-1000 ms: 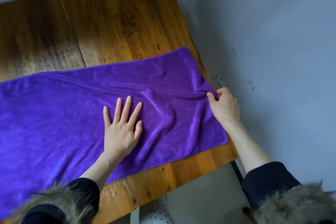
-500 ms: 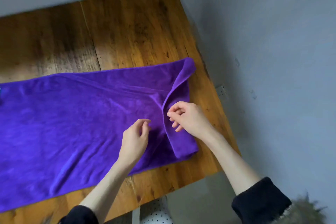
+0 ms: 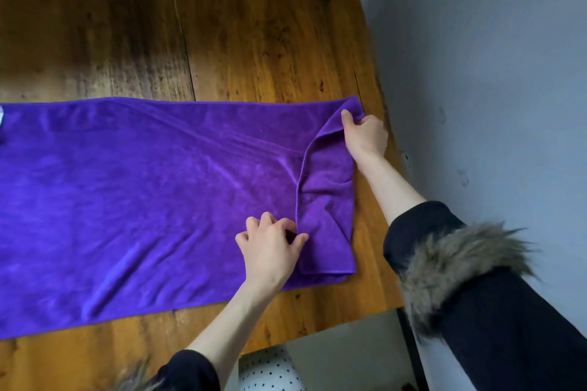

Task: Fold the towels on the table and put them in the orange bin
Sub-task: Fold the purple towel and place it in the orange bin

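On the wooden worktop [image 3: 254, 25] a purple towel [image 3: 143, 200] lies spread flat, stretching away to the left of both hands, its right end turned back over itself in a narrow flap. At that flap's far corner the right hand [image 3: 365, 135] grips the cloth, fingers curled round the edge. Nearer the body, the left hand [image 3: 270, 251] pinches the flap's hem between thumb and bent fingers.

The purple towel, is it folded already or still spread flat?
Mostly spread. The purple towel lies flat on the table; only its right end is turned over, the right hand and left hand gripping that flap.
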The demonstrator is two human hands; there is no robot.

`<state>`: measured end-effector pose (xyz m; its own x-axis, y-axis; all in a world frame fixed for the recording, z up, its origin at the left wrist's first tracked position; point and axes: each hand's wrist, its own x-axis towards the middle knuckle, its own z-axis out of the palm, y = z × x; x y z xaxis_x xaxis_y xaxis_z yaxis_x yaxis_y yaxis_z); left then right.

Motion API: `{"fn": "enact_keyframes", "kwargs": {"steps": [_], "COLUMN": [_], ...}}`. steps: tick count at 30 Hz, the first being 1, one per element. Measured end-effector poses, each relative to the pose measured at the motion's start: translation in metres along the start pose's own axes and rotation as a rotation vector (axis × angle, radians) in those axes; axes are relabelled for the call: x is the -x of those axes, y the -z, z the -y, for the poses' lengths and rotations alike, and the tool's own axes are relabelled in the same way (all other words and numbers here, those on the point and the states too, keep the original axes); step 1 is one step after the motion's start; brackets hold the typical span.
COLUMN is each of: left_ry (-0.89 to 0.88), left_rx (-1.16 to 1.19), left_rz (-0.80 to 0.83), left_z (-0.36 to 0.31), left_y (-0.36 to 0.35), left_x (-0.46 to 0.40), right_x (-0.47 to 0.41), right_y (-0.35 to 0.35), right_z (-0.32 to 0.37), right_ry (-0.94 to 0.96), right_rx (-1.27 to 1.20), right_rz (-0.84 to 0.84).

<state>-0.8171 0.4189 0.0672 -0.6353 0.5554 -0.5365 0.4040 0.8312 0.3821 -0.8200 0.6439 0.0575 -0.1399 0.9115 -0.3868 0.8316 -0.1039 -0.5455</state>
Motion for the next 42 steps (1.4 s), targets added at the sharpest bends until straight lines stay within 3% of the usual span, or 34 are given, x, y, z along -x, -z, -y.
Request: {"fn": "enact_keyframes", "kwargs": {"steps": [3, 12, 19, 22, 34, 42], "left_ry": [0.007, -0.070, -0.085, -0.082, 0.004, -0.069], "left_rx": [-0.014, 0.052, 0.730, 0.854, 0.698, 0.780], "left_rz": [-0.002, 0.096, 0.457, 0.558, 0.210, 0.230], "left_z": [-0.005, -0.033, -0.068, -0.068, 0.050, 0.134], "left_y": [0.001, -0.007, 0.013, 0.028, 0.124, 0.200], "left_x": [-0.002, -0.002, 0.013, 0.018, 0.018, 0.045], "right_x": [-0.007, -0.039, -0.040, -0.031, 0.065, 0.157], "right_y": [-0.004, 0.034, 0.076, 0.091, 0.074, 0.036], "right_z": [0.000, -0.028, -0.024, -0.008, 0.085, 0.171], "right_ry": [-0.039, -0.292, -0.270, -0.227, 0.084, 0.241], "right_rx": [0.021, -0.316, -0.458, -0.520, -0.414, -0.367], "right_rz": [-0.030, -0.020, 0.059, 0.082, 0.204, 0.240]}}
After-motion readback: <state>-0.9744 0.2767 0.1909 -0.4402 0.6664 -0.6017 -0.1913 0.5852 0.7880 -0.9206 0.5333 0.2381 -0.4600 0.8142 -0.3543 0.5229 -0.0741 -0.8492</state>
